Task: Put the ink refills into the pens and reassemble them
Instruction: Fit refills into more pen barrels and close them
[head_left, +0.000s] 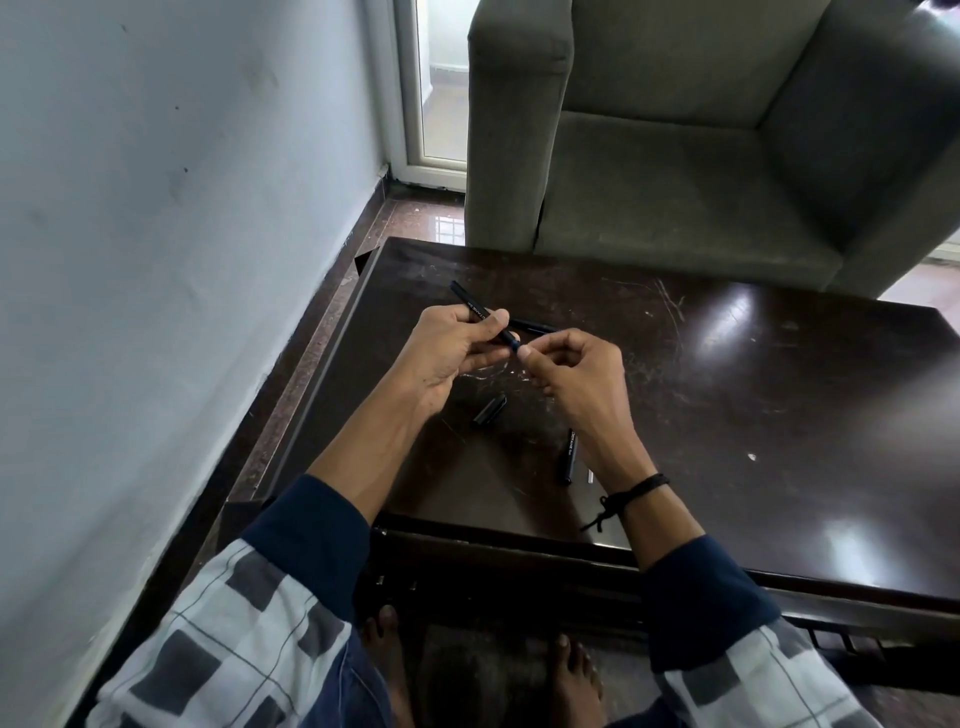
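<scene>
Above a dark, scratched desk (753, 415), the left hand (457, 348) curls its fingers around a black pen barrel (470, 304), held slanted. The right hand (571, 374) pinches the barrel's lower end between thumb and forefinger. On the desk below lie a black pen cap (489, 409) and a second pen (569, 457). A grey armchair (675, 130) stands behind.

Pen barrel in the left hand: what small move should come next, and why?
Probably the right hand should press or twist the tip end of the pen barrel fully home, while the left hand holds the barrel steady. The right fingertips pinch that end, so the joint looks unfinished, and the pen cap lies loose on the table, not yet fitted.
</scene>
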